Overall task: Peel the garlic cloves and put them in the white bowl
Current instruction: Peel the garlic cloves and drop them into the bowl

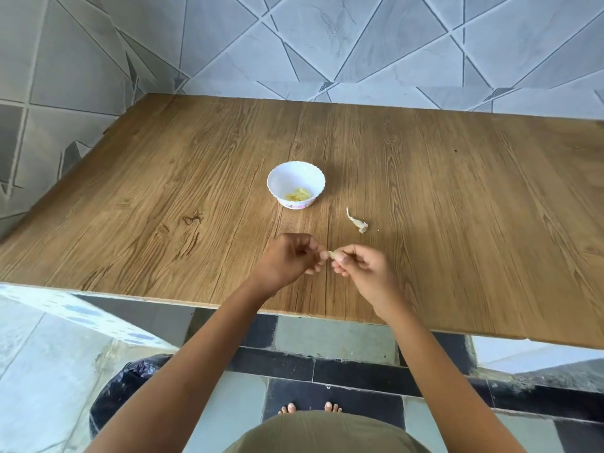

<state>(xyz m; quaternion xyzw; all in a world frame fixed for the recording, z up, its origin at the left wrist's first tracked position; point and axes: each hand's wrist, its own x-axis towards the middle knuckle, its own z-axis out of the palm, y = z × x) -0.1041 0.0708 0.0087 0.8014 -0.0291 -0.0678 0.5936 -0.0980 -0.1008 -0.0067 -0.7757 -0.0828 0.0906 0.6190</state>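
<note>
A wooden table (163,191) carries 1 white bowl (295,178) mid-surface; a garlic scrap (358,222) lies nearby.

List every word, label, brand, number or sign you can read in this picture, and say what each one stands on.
No readable text anywhere in this view.
White bowl: a pink printed band runs round its base, too small and blurred to tell whether it holds letters.
Table, tiled wall, garlic clove held between the left hand and right hand, and peel scrap: no writing on any.
</note>
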